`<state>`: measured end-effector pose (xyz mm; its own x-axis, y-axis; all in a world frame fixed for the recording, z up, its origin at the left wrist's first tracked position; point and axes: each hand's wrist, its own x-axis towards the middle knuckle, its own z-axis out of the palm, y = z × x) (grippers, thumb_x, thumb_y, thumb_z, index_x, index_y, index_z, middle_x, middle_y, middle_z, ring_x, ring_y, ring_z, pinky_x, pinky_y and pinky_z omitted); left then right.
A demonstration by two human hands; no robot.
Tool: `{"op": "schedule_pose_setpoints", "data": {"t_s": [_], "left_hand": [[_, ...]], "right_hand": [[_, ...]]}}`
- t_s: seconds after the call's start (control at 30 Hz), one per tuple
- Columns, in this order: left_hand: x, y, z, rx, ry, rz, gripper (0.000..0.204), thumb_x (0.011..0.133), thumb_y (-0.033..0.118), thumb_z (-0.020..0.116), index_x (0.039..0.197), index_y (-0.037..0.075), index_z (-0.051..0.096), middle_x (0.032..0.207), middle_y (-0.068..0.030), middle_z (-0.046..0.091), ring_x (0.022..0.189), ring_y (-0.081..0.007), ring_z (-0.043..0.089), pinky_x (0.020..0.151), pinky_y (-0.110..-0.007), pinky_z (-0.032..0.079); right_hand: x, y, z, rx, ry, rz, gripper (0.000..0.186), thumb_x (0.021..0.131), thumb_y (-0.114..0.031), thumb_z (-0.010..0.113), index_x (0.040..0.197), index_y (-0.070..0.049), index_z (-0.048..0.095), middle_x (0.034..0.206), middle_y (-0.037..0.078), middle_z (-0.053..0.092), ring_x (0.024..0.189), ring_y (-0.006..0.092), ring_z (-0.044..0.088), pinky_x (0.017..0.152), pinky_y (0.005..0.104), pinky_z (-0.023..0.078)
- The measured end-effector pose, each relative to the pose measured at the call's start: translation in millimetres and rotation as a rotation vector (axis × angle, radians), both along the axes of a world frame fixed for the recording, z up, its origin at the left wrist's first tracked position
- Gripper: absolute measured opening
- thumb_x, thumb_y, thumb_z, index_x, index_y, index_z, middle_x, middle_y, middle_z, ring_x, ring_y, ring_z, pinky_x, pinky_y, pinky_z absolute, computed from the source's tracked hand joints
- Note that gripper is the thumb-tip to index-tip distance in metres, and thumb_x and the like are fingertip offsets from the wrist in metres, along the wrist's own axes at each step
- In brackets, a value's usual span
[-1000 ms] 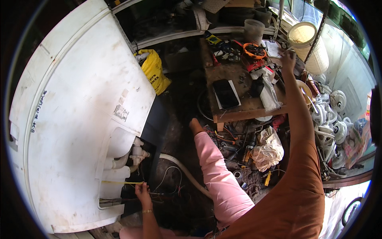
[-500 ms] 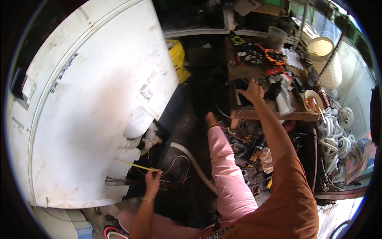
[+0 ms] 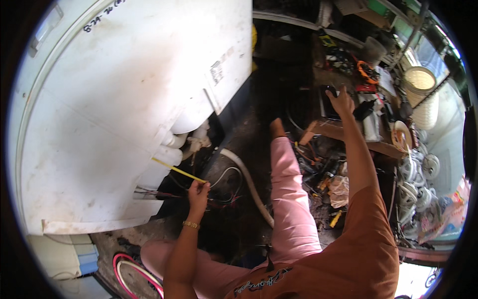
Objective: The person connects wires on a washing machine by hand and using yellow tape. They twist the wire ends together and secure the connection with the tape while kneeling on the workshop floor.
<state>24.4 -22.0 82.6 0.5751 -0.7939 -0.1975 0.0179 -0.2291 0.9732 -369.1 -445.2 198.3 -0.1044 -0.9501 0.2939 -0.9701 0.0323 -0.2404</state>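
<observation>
My left hand (image 3: pixel 198 194) is closed on the end of a thin yellow wire (image 3: pixel 179 171), pinched between thumb and fingers. The wire runs taut up and left to the open underside of a large white appliance (image 3: pixel 109 119), which leans toward me. White pipe fittings (image 3: pixel 174 141) and dark wires show in that opening. Over on the wooden bench, my right hand (image 3: pixel 342 103) reaches to a dark rectangular thing (image 3: pixel 327 107) at the near left corner. Its thumb and forefinger are spread apart over the dark surface. The remaining fingers are partly hidden.
A beige hose (image 3: pixel 249 192) curves over the dark floor beside my outstretched leg. Tools and scraps (image 3: pixel 321 182) lie beneath the bench. An orange ring-shaped thing (image 3: pixel 367 73) and a white tub (image 3: pixel 401 134) stand on it. White pulley-like wheels (image 3: pixel 423 169) are heaped at right.
The view has shifted, so the appliance looks larger and the bench sits farther right. My left hand keeps its pinch on the yellow wire. The right hand's thumb and forefinger are closer together.
</observation>
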Motion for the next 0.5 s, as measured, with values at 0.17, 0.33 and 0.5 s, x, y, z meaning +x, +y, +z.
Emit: {"op": "schedule_pose_setpoints", "data": {"t_s": [0.17,0.33,0.5], "left_hand": [[-6.3,-3.7,3.3,-0.009,-0.034,-0.034,0.010,0.091,0.013,0.062,0.097,0.005,0.059,0.084,0.0018,0.061,0.072,-0.0059,0.057,0.063,-0.021,0.045],[-7.3,-6.6,10.9,-0.018,-0.006,-0.044,0.009,0.092,0.013,0.062,0.097,0.006,0.058,0.084,0.0024,0.060,0.073,-0.0061,0.057,0.063,-0.020,0.045],[-5.9,-5.3,11.9,-0.034,-0.005,-0.029,0.008,0.092,0.013,0.061,0.095,0.006,0.058,0.083,0.0028,0.059,0.071,-0.0052,0.056,0.061,-0.019,0.044]], "right_hand": [[-37.8,46.6,-4.2,-0.038,-0.088,0.284,0.025,0.084,-0.016,0.056,0.107,-0.015,0.067,0.095,0.020,0.066,0.087,0.0397,0.063,0.075,0.0471,0.050],[-47.9,78.0,-15.5,-0.155,-0.061,0.423,0.025,0.081,-0.008,0.055,0.099,-0.014,0.070,0.091,0.016,0.067,0.086,0.0367,0.064,0.075,0.0451,0.051],[-41.2,75.7,-17.6,-0.112,0.006,0.380,0.026,0.082,-0.010,0.055,0.102,-0.016,0.070,0.093,0.017,0.067,0.087,0.0366,0.064,0.075,0.0458,0.052]]}}
